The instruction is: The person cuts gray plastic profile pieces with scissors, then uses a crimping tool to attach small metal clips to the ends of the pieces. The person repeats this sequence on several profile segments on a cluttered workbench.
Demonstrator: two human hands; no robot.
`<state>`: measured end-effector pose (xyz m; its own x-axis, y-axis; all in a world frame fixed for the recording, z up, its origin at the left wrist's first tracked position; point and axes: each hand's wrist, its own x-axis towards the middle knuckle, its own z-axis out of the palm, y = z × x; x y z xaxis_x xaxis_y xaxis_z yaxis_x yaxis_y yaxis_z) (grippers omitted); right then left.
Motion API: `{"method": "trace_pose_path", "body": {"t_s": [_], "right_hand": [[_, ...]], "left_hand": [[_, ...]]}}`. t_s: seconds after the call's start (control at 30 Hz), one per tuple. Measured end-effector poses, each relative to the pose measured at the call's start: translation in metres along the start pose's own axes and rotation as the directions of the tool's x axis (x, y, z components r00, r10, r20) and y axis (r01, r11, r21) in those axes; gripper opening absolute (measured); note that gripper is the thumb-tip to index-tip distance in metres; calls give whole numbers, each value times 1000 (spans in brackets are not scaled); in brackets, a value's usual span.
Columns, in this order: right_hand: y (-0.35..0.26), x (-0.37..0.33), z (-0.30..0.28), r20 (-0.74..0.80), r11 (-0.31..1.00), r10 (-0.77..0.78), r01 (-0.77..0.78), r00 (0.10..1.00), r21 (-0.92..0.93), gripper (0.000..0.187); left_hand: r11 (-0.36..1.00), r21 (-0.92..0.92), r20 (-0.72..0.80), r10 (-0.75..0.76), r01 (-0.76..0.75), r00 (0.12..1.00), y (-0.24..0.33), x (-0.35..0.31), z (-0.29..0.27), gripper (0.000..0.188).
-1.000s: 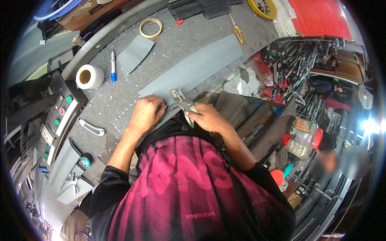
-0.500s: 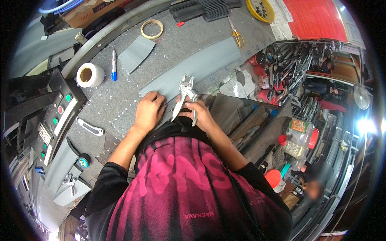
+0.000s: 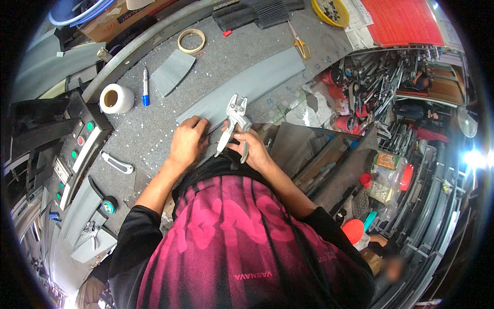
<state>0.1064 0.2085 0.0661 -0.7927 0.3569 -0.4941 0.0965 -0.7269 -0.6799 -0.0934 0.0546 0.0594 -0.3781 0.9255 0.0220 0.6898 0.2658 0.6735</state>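
Now, tool: metal punch pliers [image 3: 234, 123] lifted clear of the grey strip [image 3: 242, 88] (lower a second ago).
Right hand [image 3: 252, 149]: fingers wrapped round its handles.
Left hand [image 3: 186, 140]: fingers pressing the strip's near end flat.

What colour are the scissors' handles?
Yellow. The scissors lie at the bench's far end, clearest in the head view.

Not much packaging here tbh. There's a brown cardboard box [image 3: 110, 23] at the far left edge of the desk [image 3: 149, 129], a big red sheet [image 3: 404, 20] with white paper sheets [image 3: 358, 15] beside it top right, and clear plastic packets [image 3: 386, 177] down on the right.
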Motion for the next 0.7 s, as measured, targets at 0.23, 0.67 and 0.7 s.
{"method": "trace_pose_path", "body": {"t_s": [0.23,0.67,0.7], "right_hand": [[-9,-2,-6,-11,998,-17,16,1000,-69,53],[-10,14,-2,41,990,-47,52,998,-134,50],[-10,15,-2,50,989,-40,47,998,-140,50]], "left_hand": [[989,-143,73,-21,31,997,-3,7,-21,38],[861,-336,184,-337,381,924,-3,4,-24,12],[856,-337,183,-348,392,919,-2,4,-24,11]]}}
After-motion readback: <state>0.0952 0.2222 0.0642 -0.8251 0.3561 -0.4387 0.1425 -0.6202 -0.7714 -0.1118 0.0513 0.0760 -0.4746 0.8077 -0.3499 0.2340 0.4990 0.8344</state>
